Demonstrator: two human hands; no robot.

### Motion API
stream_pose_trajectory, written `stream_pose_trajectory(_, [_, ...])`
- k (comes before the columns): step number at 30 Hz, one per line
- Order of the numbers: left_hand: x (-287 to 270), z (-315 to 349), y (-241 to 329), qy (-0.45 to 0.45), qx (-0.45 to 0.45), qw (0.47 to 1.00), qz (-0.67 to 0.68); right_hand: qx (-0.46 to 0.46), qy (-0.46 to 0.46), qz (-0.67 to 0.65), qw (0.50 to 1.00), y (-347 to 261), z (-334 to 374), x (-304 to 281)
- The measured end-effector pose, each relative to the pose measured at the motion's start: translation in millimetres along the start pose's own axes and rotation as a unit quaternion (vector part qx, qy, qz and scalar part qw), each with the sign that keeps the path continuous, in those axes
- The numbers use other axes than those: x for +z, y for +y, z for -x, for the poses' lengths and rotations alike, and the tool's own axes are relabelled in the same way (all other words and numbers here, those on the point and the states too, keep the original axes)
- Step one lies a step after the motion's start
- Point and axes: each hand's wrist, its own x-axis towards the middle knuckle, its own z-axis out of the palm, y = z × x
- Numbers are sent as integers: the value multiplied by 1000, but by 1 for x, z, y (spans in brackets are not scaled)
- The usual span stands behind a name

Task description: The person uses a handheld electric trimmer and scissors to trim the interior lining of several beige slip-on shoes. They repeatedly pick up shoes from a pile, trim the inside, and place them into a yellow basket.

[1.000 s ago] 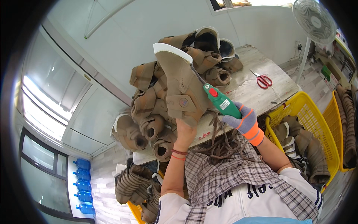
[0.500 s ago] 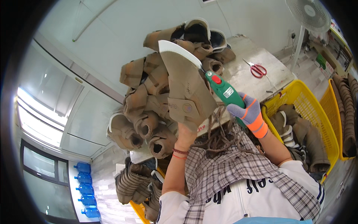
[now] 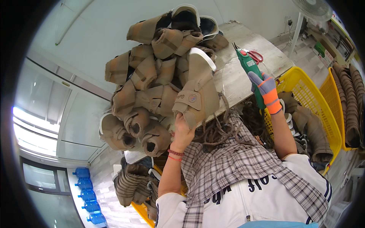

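Pale walls [image 3: 251, 11] stand behind a worn, light-topped table [image 3: 266, 40], with brown boot uppers [image 3: 144, 72] heaped along its left side. Your bare left hand [image 3: 183, 129] is closed on the near end of a brown strapped upper [image 3: 201, 91], held up in front of the heap with its white-edged end pointing away from you. Your right hand [image 3: 264, 88], in a grey-and-orange glove, is wrapped around a green handheld tool [image 3: 248, 64] with a red button; its dark tip points away, well apart from the upper. Red-handled scissors [image 3: 257, 57] lie on the table, partly hidden behind the tool. Brown cords [image 3: 217, 135] bunch between the table edge and your checked cloth [image 3: 228, 161]. Right of you, a yellow basket [image 3: 300, 80] holds more uppers.
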Motion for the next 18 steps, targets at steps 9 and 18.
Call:
stream_pose_trajectory(9, [34, 30, -8, 69, -209, 954, 203, 68, -165, 27, 984, 6, 45, 6])
stream_pose_trajectory(18, [45, 12, 17, 105, -21, 994, 18, 57, -160, -61, 984, -13, 62, 26])
